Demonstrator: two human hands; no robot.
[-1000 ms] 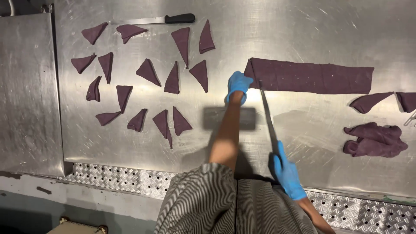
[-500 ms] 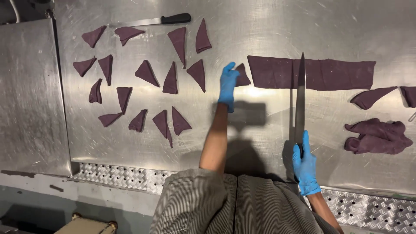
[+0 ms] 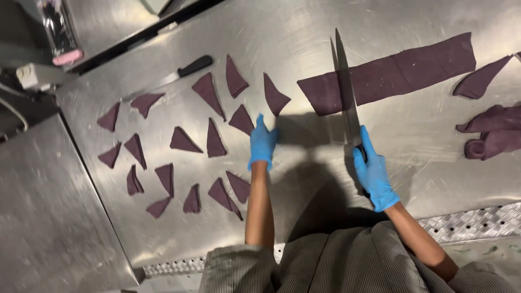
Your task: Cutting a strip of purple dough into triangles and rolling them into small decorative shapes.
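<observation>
Both my hands wear blue gloves. My right hand (image 3: 372,169) grips the handle of a long knife (image 3: 345,87), whose blade lies across the left part of a long dark purple dough strip (image 3: 396,70). My left hand (image 3: 262,142) rests flat on the steel table (image 3: 304,163), fingers together, holding nothing. It sits just below one cut dough triangle (image 3: 275,96) and beside another triangle (image 3: 242,119). Several more purple triangles (image 3: 182,140) are spread over the table to the left.
A second knife with a black handle (image 3: 187,68) lies at the back left. Purple dough scraps (image 3: 491,135) and a loose wedge (image 3: 480,78) lie at the right. A lower steel surface (image 3: 43,217) adjoins on the left. A perforated metal edge (image 3: 472,222) runs along the front.
The view has tilted and closed in. My left hand slid left, away from the strip's end, to the cut triangles. My right hand carried the knife upright onto the strip.
</observation>
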